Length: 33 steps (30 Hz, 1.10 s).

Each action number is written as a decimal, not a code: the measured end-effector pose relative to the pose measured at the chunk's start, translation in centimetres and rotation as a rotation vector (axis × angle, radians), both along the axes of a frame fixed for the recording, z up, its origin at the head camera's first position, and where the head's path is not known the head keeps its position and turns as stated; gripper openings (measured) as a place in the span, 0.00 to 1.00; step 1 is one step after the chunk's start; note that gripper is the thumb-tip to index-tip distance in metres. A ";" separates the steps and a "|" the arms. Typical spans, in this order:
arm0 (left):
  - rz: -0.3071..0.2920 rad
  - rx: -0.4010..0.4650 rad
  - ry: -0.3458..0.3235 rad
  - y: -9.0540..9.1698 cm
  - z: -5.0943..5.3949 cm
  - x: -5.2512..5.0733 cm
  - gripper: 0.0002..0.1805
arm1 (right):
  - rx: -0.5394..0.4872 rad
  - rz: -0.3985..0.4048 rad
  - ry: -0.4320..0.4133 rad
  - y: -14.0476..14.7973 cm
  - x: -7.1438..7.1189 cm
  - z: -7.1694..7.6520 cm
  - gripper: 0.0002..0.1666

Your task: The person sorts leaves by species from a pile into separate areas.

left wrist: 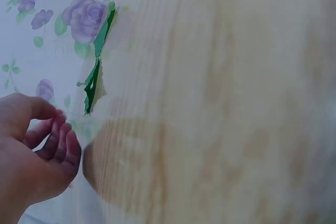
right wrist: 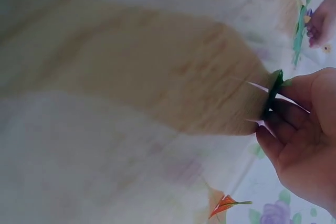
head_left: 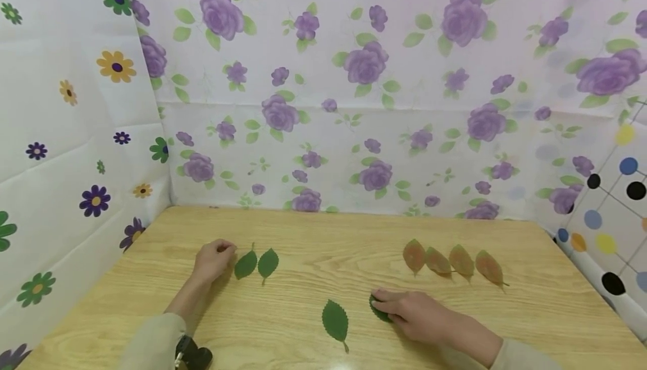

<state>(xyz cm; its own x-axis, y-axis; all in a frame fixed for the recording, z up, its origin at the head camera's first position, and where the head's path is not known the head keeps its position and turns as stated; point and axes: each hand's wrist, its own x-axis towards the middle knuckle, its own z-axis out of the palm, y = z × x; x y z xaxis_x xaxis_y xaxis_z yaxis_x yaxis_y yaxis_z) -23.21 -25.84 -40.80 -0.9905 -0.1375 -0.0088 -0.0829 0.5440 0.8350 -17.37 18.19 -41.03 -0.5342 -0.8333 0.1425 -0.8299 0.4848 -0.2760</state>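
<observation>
In the head view, my left hand [head_left: 214,260] rests on the table at the left, its fingers loosely curled with nothing in them. Just right of it lie two green leaves, one [head_left: 246,265] beside the other [head_left: 268,262]. My right hand [head_left: 422,316] holds a serrated green leaf [head_left: 376,309] with its fingertips, low at the tabletop, and covers part of it. The right wrist view shows that leaf [right wrist: 274,90] edge-on at the fingertips. Another green leaf [head_left: 335,320] lies apart, to the left of the right hand.
Several reddish-green leaves [head_left: 460,261] form a row at the right of the wooden table [head_left: 313,241], beyond the right hand. Flower-printed cloth [head_left: 328,78] hangs behind the table, with more patterned cloth at both sides. A dark device [head_left: 192,353] sits by the left wrist.
</observation>
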 end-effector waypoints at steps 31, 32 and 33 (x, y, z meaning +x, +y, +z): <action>-1.032 -0.319 0.130 17.9 1.9 8.4 0.24 | 0.029 -0.020 0.038 0.1 0.3 -0.5 0.24; -1.048 -0.357 0.145 18.0 1.8 8.6 0.24 | 0.030 -0.021 0.037 0.1 0.3 -0.4 0.24; -1.060 -0.392 0.164 18.1 1.8 8.7 0.24 | 0.032 -0.022 0.037 0.1 0.3 -0.4 0.24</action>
